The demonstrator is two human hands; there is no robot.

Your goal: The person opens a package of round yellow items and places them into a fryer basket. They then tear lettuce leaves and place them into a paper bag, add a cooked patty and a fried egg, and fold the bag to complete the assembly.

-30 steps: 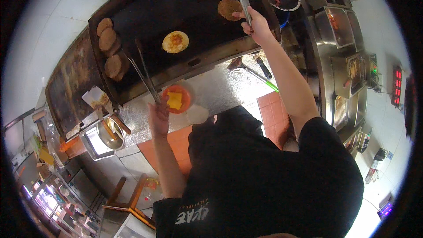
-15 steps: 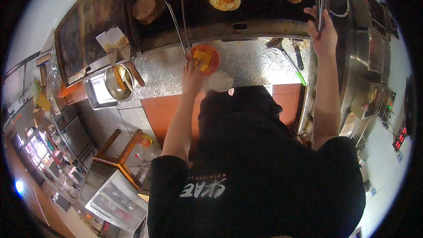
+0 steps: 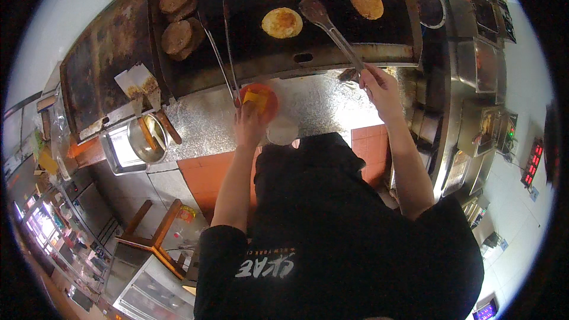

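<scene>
My right hand is closed on the handle of metal tongs, whose dark tips lie close together over the griddle. These tips hang between a fried egg and a single patty. My left hand reaches into an orange bowl, its fingers bent onto yellow cheese slices; the fingertips are partly hidden. A second pair of tongs extends from beside those fingers onto the griddle, arms apart; whether my hand also touches it is unclear.
Several browned patties lie at the left of the dark griddle. Two spatulas lean left, near a metal pot. A translucent container stands on the counter beside the bowl. A round metal rim is at right.
My right hand has swung the tongs left and inward over the griddle, between egg and patty. My left hand stays at the orange bowl. The whole view has shifted slightly.
</scene>
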